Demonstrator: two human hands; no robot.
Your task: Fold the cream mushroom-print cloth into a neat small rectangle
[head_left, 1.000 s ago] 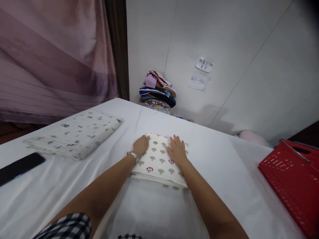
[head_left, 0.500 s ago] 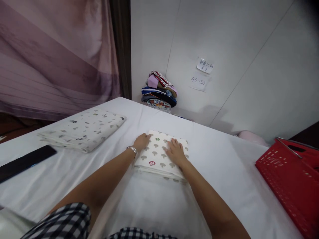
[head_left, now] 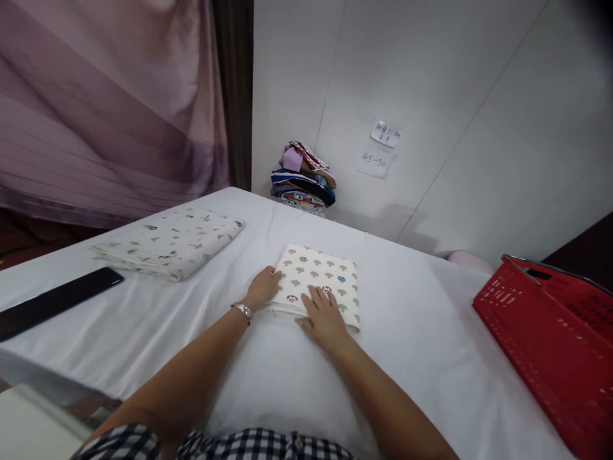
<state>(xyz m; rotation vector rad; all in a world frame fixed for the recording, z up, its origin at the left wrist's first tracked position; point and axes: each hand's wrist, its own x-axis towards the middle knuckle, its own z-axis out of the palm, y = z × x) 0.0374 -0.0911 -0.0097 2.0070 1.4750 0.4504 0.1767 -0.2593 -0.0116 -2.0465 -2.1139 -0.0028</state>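
A folded white cloth (head_left: 306, 268) printed with grey mushrooms, a few of them green, red or blue, lies flat on the white-covered table in front of me. At its left edge, my left hand (head_left: 262, 286) is closed, with the thumb side against the fabric; its fingertips are partly hidden. My right hand (head_left: 326, 321) rests palm down on the near part of the cloth, fingers spread out. A silver band (head_left: 243, 312) circles my left wrist.
Another folded white cloth (head_left: 177, 241) with small dark prints lies to the left, behind a black phone-like slab (head_left: 62, 300). A red basket (head_left: 550, 338) stands at right. Folded fabrics (head_left: 304, 176) are stacked by the wall, near paper notes (head_left: 378, 156).
My right hand has slid from the cloth's right side toward its near edge, uncovering blue and red mushrooms. My left hand has shifted slightly left and nearer. The view has moved a little.
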